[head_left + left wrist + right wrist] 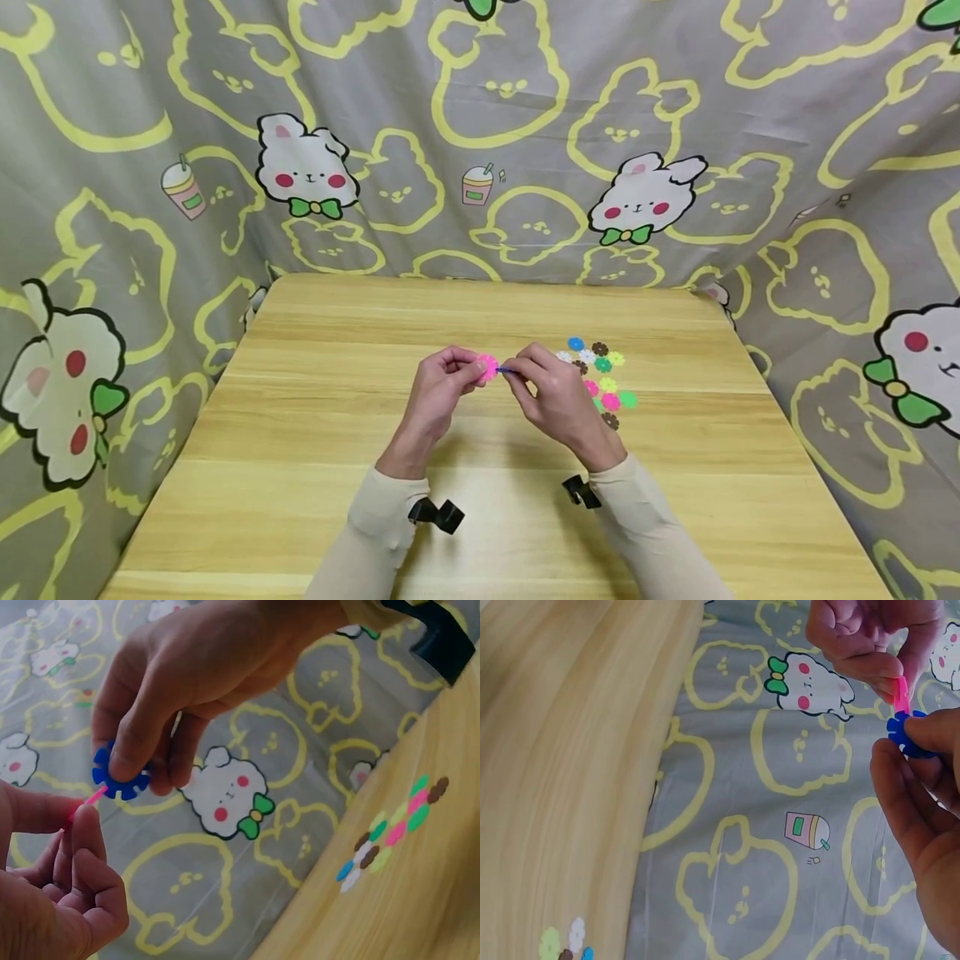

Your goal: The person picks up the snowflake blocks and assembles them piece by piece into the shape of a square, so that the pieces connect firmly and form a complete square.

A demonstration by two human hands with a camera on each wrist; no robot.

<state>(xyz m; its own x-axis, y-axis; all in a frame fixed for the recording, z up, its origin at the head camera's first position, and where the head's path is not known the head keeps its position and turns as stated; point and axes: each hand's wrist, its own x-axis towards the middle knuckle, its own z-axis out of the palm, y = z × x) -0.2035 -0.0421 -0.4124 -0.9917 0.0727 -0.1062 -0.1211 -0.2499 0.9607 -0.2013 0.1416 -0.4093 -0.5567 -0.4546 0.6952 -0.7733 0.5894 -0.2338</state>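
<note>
My left hand [438, 387] pinches a pink notched disc [488, 367] between thumb and fingers. Facing it, my right hand [557, 392] pinches a dark blue notched disc [505, 370] by its edge. The two discs meet edge to edge and stand crosswise, the pink one seen edge-on at the rim of the blue disc [120, 780] in the left wrist view. The thumb covers part of the blue disc there. Both hands are held above the wooden table [300, 433]. In the right wrist view the pink disc [901, 695] touches the blue disc's notched rim.
Several loose notched discs in pink, green, brown, yellow, white and blue lie on the table to the right, partly behind my right hand, among them a blue disc [575, 343] and a brown disc [611, 421]. A patterned curtain [525, 108] surrounds the table's far and side edges.
</note>
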